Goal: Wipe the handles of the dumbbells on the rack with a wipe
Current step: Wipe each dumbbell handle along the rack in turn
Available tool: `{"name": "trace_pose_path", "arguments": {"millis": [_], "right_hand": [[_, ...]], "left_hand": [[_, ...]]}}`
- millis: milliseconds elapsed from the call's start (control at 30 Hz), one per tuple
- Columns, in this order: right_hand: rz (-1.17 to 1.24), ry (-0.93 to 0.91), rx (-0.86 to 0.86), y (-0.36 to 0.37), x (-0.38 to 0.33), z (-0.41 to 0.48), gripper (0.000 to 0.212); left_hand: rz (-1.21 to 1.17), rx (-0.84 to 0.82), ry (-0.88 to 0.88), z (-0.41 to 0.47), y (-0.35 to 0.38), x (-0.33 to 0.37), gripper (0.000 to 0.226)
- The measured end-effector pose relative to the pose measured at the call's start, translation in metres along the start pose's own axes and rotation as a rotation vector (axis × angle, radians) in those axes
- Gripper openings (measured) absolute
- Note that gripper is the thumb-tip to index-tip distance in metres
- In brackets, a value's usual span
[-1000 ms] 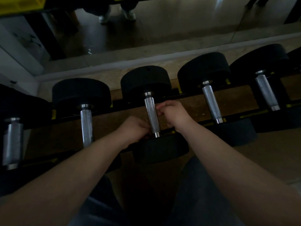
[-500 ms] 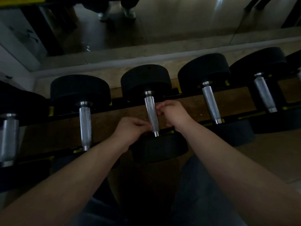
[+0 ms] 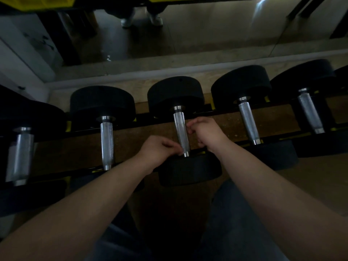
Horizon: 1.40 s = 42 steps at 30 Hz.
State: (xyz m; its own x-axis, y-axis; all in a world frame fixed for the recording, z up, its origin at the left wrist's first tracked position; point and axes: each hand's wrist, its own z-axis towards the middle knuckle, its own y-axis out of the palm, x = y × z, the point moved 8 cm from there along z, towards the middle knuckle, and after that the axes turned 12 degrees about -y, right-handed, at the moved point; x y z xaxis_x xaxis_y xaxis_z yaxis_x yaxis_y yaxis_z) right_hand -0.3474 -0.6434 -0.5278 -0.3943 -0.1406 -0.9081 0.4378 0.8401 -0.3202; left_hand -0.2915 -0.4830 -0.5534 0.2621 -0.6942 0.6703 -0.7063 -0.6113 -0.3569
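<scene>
Five dumbbells (image 3: 102, 102) below a dim mirror (image 3: 207, 31); left hand (image 3: 160, 150) and right hand (image 3: 206, 132) pinch middle handle (image 3: 180, 125).

left hand (image 3: 158, 151) lower, nearer handle (image 3: 181, 127) end (slightly)

Tall wall mirror (image 3: 216, 31) at rear reflects pair of white shoes (image 3: 141, 20). Bright yellow plastic edge (image 3: 37, 2) at top left. Pale grey ledge (image 3: 169, 67) runs below the mirror.

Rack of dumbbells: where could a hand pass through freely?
Open gaps: between the far-left handle and second handle, and between the fourth handle and fifth handle. Crowded: both sides of the middle handle, where the left hand and right hand sit.
</scene>
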Motion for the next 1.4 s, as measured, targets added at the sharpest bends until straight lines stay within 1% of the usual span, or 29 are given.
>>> {"name": "trace_pose_path", "arguments": {"millis": [33,100,167,233,300,367,433,500,567,633,700,767,833,867,933,1033,1100,1167,1200,1267,1400], "right_hand": [[0.002,-0.003,0.0,0.0,-0.001,-0.001,0.023],[0.002,-0.014,-0.007,-0.001,-0.003,-0.003,0.023],[0.0,-0.012,0.0,-0.002,-0.004,-0.004,0.023],[0.002,-0.008,0.027,-0.003,-0.004,-0.006,0.023],[0.015,-0.017,0.048,-0.005,-0.003,-0.006,0.023],[0.026,-0.03,0.051,-0.007,-0.003,-0.006,0.023],[0.021,-0.045,0.043,-0.007,-0.003,-0.005,0.023],[0.0,-0.051,0.035,-0.005,-0.003,-0.004,0.023],[-0.021,-0.07,0.042,-0.005,-0.006,-0.004,0.024],[-0.074,-0.147,0.051,-0.006,-0.015,-0.006,0.024],[-0.143,-0.268,0.008,-0.001,-0.03,-0.008,0.022],[-0.213,-0.368,-0.13,0.016,-0.046,-0.015,0.02],[-0.309,-0.436,-0.287,0.039,-0.06,-0.023,0.019],[-0.336,-0.458,-0.328,0.05,-0.066,-0.026,0.022],[-0.312,-0.475,-0.341,0.065,-0.077,-0.028,0.029],[-0.286,-0.474,-0.387,0.089,-0.086,-0.025,0.035],[-0.305,-0.474,-0.4,0.105,-0.092,-0.023,0.025],[-0.325,-0.49,-0.391,0.12,-0.097,-0.02,0.012],[-0.322,-0.488,-0.383,0.127,-0.099,-0.019,0.008],[-0.291,-0.465,-0.354,0.14,-0.1,-0.017,0.004],[-0.3,-0.489,-0.231,0.166,-0.104,-0.016,0.007]], "left_hand": [[-0.009,0.012,0.014,-0.001,-0.001,0.003,0.01],[-0.183,0.055,0.055,-0.001,-0.007,0.019,0.009],[-0.318,0.188,0.131,0.007,-0.025,0.04,0.01],[-0.294,0.299,0.224,0.013,-0.039,0.061,0.011],[-0.145,0.327,0.294,0.012,-0.037,0.071,0.011],[0.0,0.257,0.318,0.007,-0.025,0.066,0.013],[0.166,0.144,0.311,0.0,-0.009,0.056,0.013],[0.328,0.022,0.246,-0.003,0.003,0.042,0.009],[0.378,-0.064,0.17,-0.005,0.006,0.03,0.007],[0.277,-0.07,0.138,-0.007,-0.005,0.024,0.005],[0.087,-0.049,0.119,-0.01,-0.022,0.021,0.004],[-0.048,-0.042,0.127,-0.016,-0.039,0.021,0.006],[-0.112,-0.035,0.177,-0.023,-0.056,0.024,0.005],[-0.141,-0.032,0.19,-0.026,-0.065,0.023,0.006],[-0.2,-0.026,0.19,-0.029,-0.083,0.019,0.017],[-0.212,0.0,0.193,-0.033,-0.112,0.007,0.027],[-0.208,0.002,0.211,-0.036,-0.127,-0.002,0.03],[-0.225,0.006,0.22,-0.04,-0.14,-0.013,0.029],[-0.236,0.033,0.228,-0.042,-0.148,-0.018,0.026],[-0.253,0.157,0.249,-0.044,-0.165,-0.028,0.017],[-0.24,0.415,0.232,-0.037,-0.192,-0.052,0.008]]}}
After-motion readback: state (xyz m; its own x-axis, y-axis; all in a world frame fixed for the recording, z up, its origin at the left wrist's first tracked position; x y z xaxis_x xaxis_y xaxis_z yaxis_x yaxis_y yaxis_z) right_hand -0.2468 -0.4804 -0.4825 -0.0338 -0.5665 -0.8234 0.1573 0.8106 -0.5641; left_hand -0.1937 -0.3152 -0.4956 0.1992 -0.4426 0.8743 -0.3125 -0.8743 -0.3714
